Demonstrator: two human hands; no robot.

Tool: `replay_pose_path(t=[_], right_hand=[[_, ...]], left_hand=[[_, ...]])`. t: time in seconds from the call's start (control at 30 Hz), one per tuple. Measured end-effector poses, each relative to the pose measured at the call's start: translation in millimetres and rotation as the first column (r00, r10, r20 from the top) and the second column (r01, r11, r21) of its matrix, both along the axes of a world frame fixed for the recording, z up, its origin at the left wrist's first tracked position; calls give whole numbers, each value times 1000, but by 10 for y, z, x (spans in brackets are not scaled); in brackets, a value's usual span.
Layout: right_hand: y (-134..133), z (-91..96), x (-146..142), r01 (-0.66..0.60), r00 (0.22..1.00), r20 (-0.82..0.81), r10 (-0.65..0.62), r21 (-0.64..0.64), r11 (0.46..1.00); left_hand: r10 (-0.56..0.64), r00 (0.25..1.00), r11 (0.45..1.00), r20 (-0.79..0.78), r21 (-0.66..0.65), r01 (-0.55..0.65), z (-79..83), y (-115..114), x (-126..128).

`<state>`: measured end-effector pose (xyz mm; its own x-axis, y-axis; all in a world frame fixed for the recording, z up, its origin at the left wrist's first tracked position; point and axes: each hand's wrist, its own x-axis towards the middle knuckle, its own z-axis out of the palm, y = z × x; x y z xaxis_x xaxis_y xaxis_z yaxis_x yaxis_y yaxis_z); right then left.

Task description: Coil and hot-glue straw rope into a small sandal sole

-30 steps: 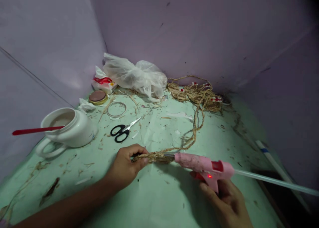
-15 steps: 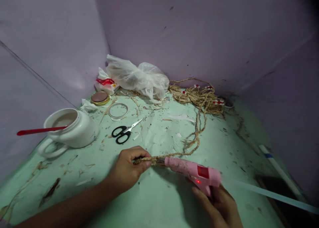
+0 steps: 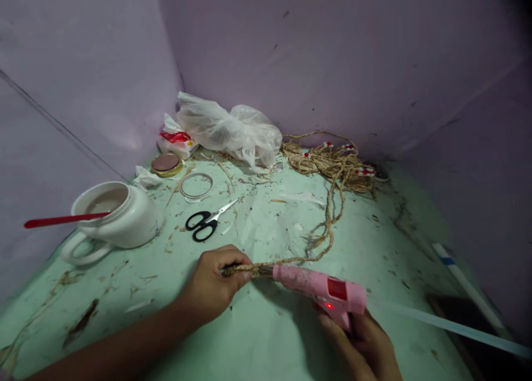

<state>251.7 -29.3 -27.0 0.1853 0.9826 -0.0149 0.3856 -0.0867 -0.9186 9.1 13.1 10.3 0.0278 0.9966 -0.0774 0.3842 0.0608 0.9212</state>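
My left hand (image 3: 213, 285) pinches the end of a jute rope piece (image 3: 249, 269) against the pale green table (image 3: 266, 336). My right hand (image 3: 366, 345) grips the handle of a pink glue gun (image 3: 320, 288) whose red light is on. The gun's nozzle touches the rope just right of my left fingers. A clear glue stick (image 3: 449, 326) juts out of the gun's back to the right. The rope (image 3: 328, 225) runs back to a tangled jute pile (image 3: 332, 162) by the far wall.
Black-handled scissors (image 3: 204, 223) lie beyond my left hand. A white pot (image 3: 120, 217) with a red stick (image 3: 62, 221) stands at the left. A metal ring (image 3: 196, 184), a round lid (image 3: 166, 163), a plastic bag (image 3: 230, 128) and a red-white packet (image 3: 177, 140) sit at the back. Purple walls enclose the table.
The glue gun has slid left along the rope toward my left fingers. My left hand has kept its pinch in place.
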Motion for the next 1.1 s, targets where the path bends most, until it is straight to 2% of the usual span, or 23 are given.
replay_pose_path(t=[0.5, 0.63, 0.83, 1.1], right_hand=[[18, 45, 60, -28, 997, 76, 26, 27, 999], [9, 17, 102, 2, 996, 85, -6, 37, 999], [-2, -27, 164, 41, 995, 86, -44, 40, 998], [10, 44, 159, 13, 999, 44, -15, 51, 999]], left_hand=[[4, 1000, 1000, -26, -3, -4, 14, 9, 1], [7, 999, 1000, -48, 0, -7, 11, 9, 0], [-2, 998, 1000, -62, 22, 3, 16, 17, 5], [9, 998, 999, -60, 34, -7, 21, 24, 10]])
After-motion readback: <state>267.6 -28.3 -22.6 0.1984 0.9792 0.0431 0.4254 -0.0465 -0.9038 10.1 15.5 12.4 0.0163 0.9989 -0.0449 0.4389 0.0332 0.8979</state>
